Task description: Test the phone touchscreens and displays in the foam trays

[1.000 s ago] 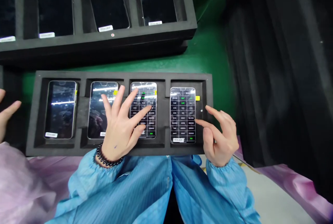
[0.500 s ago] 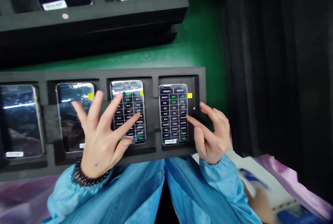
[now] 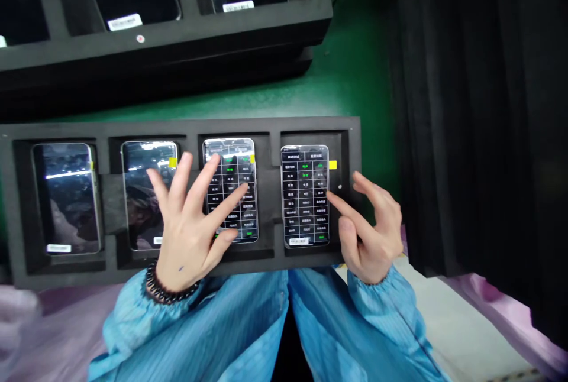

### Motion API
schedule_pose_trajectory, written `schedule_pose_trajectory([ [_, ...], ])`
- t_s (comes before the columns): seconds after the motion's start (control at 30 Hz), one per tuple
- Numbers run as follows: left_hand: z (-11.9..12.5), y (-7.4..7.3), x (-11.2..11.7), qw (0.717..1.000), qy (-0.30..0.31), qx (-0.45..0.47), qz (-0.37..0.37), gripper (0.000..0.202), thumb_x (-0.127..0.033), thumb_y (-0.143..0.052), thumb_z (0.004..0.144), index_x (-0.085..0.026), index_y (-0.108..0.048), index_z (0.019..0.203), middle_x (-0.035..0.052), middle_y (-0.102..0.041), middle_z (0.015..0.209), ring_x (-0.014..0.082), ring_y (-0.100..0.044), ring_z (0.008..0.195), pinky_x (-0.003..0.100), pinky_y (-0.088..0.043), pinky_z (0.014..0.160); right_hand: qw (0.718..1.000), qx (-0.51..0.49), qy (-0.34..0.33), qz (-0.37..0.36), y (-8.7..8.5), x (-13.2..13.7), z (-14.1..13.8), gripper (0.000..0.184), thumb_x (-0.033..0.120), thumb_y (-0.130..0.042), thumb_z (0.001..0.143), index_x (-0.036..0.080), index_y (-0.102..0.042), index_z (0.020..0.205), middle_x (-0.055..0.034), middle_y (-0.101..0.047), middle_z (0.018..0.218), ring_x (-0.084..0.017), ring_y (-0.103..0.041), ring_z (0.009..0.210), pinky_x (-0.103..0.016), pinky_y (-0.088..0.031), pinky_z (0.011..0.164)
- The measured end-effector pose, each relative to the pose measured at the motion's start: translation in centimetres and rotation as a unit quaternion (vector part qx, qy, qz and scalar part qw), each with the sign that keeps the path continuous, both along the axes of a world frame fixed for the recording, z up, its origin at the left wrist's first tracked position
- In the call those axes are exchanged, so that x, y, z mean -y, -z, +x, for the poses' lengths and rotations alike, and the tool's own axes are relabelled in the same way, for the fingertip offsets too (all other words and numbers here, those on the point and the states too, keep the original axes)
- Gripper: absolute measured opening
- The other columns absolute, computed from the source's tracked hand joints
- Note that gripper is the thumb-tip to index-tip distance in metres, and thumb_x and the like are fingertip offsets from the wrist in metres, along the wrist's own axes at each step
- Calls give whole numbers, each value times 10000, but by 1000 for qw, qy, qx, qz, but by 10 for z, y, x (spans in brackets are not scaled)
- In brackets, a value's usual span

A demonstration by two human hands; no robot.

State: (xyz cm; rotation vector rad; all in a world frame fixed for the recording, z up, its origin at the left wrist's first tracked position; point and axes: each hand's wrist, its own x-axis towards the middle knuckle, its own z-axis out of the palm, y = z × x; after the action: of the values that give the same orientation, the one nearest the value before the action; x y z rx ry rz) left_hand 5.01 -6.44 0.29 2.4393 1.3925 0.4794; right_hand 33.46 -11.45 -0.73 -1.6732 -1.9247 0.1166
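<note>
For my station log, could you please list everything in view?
foam phone tray: one, black, front, four compartments
lit smartphones: two, black, green-marked grid, right compartments
unlit smartphones: two, dark, left compartments
yellow tabs: four, yellow, beside the phones
upper foam tray: one, black, behind, holding dark phones
green surface: one, green, under the trays
drape: one, black, right
fabric: some, lilac, lower corners
left hand: one, bare, over a lit smartphone
beaded bracelet: one, black, left wrist
right hand: one, bare, beside the other lit smartphone
sleeves: two, blue, forearms
</note>
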Motion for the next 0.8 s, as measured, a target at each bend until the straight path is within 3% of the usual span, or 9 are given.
schedule_pose_trajectory([
  [0.13,2,-2,5,992,-96,60,58,592,-589,-148,1035,-433,-433,1530,-79,-233,1700,398,-230,1570,692,-110,1309,998,-44,45,32,1,5,1,513,171,-543,948,356,-604,1423,-33,-595,1469,-287,-675,1114,-503,-543,990],
  [0.27,-6,-3,12,961,-191,123,159,557,-562,-198,1042,-424,-551,1450,-67,-437,1598,382,-384,1492,708,-271,1259,990,-115,81,-16,0,12,7,509,202,-579,947,311,-576,1444,-80,-612,1440,-321,-620,1246,-521,-520,1030],
  [0.47,-47,2,34,944,-270,67,179,506,-366,-260,1034,-374,-574,1431,-29,-507,1537,359,-428,1463,650,-326,1227,959,-198,148,-141,4,31,19,530,385,-562,979,281,-495,1495,-117,-611,1431,-303,-658,1168,-527,-541,990],
  [0.6,-80,21,49,923,-323,71,195,458,-344,-356,1016,-246,-627,1372,106,-574,1444,330,-491,1392,597,-344,1202,962,-145,143,-180,12,40,16,681,495,-528,972,273,-350,1590,-146,-567,1483,-362,-624,1225,-572,-530,979],
  [0.67,-97,33,56,916,-329,67,219,420,-343,-377,1003,-174,-698,1216,153,-666,1244,308,-583,1227,555,-428,1089,970,-108,137,-170,16,41,14,705,524,-498,971,260,-332,1603,-158,-560,1481,-399,-596,1258,-604,-518,981],
  [0.8,-120,47,70,932,-261,54,245,428,-418,-391,973,-201,-696,766,107,-696,774,255,-619,841,472,-488,849,972,-90,125,-175,23,38,27,720,577,-513,940,264,-399,1579,-157,-598,1443,-452,-628,1203,-645,-536,916],
])
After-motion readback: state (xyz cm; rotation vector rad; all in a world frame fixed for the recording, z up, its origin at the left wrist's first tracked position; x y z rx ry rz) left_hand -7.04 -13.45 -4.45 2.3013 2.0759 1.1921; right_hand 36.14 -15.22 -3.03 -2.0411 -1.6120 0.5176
